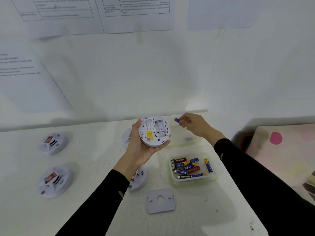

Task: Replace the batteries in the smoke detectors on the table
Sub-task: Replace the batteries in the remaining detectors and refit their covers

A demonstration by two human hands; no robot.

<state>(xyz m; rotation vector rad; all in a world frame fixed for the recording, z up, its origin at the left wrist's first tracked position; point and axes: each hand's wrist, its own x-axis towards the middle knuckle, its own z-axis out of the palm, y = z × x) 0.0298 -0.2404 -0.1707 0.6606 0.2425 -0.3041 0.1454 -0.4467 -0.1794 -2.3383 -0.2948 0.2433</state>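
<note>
head view: looks down on a white bench (95, 167) set against a white wall.
left hand (141, 149): raised above the bench, palm up, fingers and thumb curled round the rim of the held smoke detector (154, 131).
held smoke detector: round and white, tilted, back side towards the camera; a yellow label on the back, with the uncovered battery compartment beside it.
right hand (194, 125): just right of the held smoke detector and apart from it; thumb and fingertips pinch a blue battery (177, 119).
blue battery: in the air between the right hand and the detector's rim, clear of both detector and bench; print too blurred to read.
battery tray (213, 179): clear plastic, on the bench under the right forearm; holds loose batteries (187, 167) in blue, red and black, several overlapping.
second tray (196, 142): clear, just behind the battery tray, below the right hand; a small bluish item inside, too blurred to name.
mounting plate (160, 200): pale, flat on the bench in front of the battery tray, with a round hole at its middle.
far-left detector (52, 143) and near-left detector (54, 180): on the bench, domed face up, a red tag on each.
forearm detector (139, 179): on the bench, partly hidden by the left forearm.
rear detector (127, 136): mostly hidden behind the left hand.
sleeves (102, 201): black, on both arms.
wall sheets (136, 12): printed paper above the bench; text unreadable.
patterned cloth (276, 137): right of the bench, pale with a pink spot.
</note>
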